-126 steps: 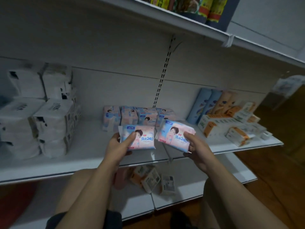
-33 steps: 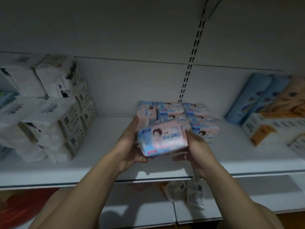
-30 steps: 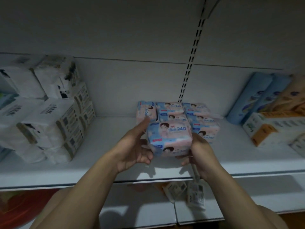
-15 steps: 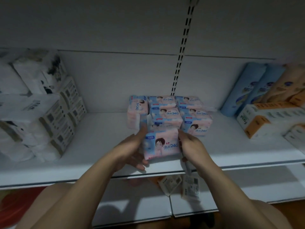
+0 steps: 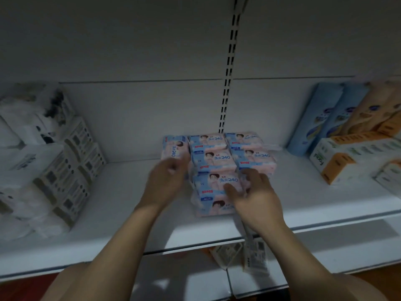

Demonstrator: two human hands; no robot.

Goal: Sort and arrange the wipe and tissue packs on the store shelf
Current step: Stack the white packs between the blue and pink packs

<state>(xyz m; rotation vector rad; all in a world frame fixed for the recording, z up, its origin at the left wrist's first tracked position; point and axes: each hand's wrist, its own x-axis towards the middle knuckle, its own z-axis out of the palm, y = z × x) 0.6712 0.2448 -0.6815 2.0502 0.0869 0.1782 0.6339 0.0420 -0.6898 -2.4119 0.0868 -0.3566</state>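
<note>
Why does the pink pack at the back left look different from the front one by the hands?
The back-left pack stands on end; the front pack lies flat on a lower pack. The back-left pack's 240 runs sideways; the front pack's reads straight. Both have the same pink-and-blue print.

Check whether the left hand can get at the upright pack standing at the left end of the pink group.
Probably yes. The left hand is right in front of that upright pack, with nothing between them. Blur keeps me from reading how its fingers lie.
</note>
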